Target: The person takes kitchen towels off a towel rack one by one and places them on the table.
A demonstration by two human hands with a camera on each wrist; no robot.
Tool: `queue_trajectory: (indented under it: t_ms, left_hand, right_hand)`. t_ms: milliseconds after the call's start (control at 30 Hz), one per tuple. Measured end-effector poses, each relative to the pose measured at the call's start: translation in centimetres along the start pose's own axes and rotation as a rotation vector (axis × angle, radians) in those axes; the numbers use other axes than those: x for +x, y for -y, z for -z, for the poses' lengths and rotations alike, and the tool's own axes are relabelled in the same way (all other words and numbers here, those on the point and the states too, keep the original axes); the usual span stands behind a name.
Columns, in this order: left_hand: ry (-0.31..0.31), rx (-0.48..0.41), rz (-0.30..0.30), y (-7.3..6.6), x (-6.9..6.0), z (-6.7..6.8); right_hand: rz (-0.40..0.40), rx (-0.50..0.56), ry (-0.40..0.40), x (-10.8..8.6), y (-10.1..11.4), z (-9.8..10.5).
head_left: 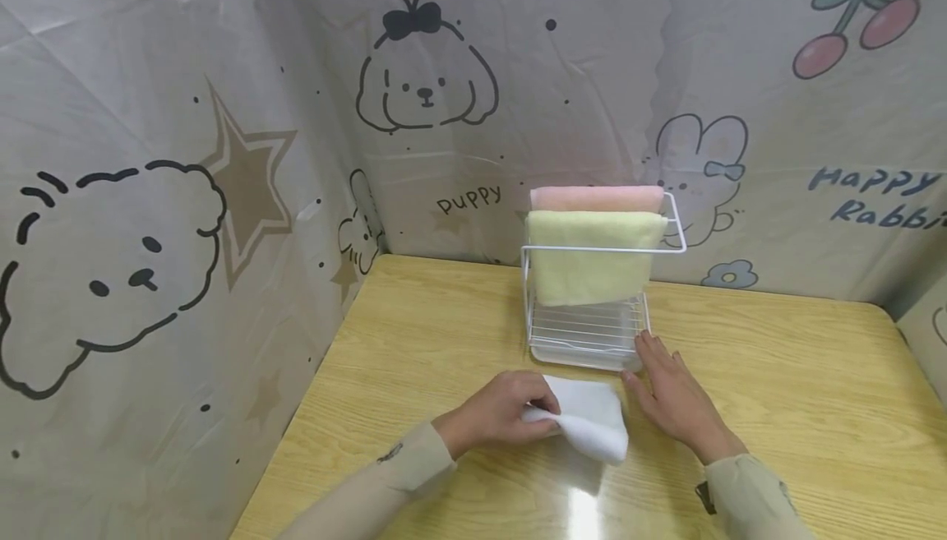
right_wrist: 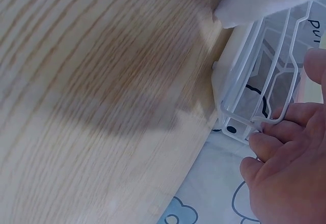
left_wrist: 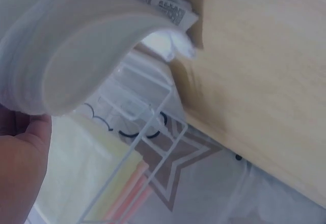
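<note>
Head view shows a folded white towel just below the middle of the frame, in front of a white wire rack. The left grip, a bare hand, pinches the towel's left edge between thumb and bent fingers, and the cloth bulges toward the lower right. Left wrist view puts the towel across the upper left, its layers curving over the fingers, with a small printed label sticking out near the top centre; the print is too blurred to read.

The right grip is released, its fingers stretched and thumb apart, the fingertips touching the lower right front corner of the rack. Right wrist view has those fingers at the lower right, against the white wires.

A pale tray sits beneath the rack's lower wires. From the upper part of the rack hangs a yellow towel, with a pink towel just behind it. All this stands on a wood-grained bench that fills the lower centre and right. Light sleeves enter from the bottom edge. Behind, a printed sheet carries cartoon animals, stars, cherries and lettering.
</note>
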State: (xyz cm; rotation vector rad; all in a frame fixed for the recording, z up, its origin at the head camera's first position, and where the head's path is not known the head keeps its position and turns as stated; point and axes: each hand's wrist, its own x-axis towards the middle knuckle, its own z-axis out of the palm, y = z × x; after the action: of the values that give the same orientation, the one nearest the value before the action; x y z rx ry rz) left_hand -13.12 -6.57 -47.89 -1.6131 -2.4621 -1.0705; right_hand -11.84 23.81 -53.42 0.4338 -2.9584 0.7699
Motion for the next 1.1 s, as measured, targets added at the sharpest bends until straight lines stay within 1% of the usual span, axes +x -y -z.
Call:
queue_trajectory:
  t_ms: [167, 333, 433, 633, 700, 867, 967, 1100]
  left_hand:
    - [0.041, 0.026, -0.018, -0.4, -1.0, -0.9]
    - [0.083, 0.063, -0.044, -0.5, -1.7, -1.9]
    - [0.108, 0.07, -0.043, -0.6, -2.1, -2.5]
    - [0.16, 0.029, -0.003, -0.8, -2.9, -3.6]
    - [0.183, 0.02, 0.018, -0.8, -3.1, -4.0]
    - [0.227, 0.038, 0.061, -0.6, -3.8, -4.9]
    - [0.254, 0.06, 0.077, -0.5, -4.4, -5.8]
    - [0.291, 0.079, 0.117, -0.4, -5.3, -7.0]
  right_hand:
    - [0.009, -0.005, -0.007, 0.1, 0.0, -0.1]
    - [0.011, 0.0, -0.011, 0.1, -0.1, -0.2]
    - [0.012, 0.002, -0.015, 0.0, 0.0, -0.2]
    - [0.01, 0.004, -0.021, 0.0, 0.0, -0.2]
    - [0.008, 0.004, -0.021, 0.0, 0.0, -0.2]
    - [0.009, 0.002, -0.025, 0.0, -0.1, -0.3]
    - [0.009, 0.001, -0.025, 0.1, -0.1, -0.3]
    - [0.012, -0.003, -0.029, 0.1, 0.0, -0.3]
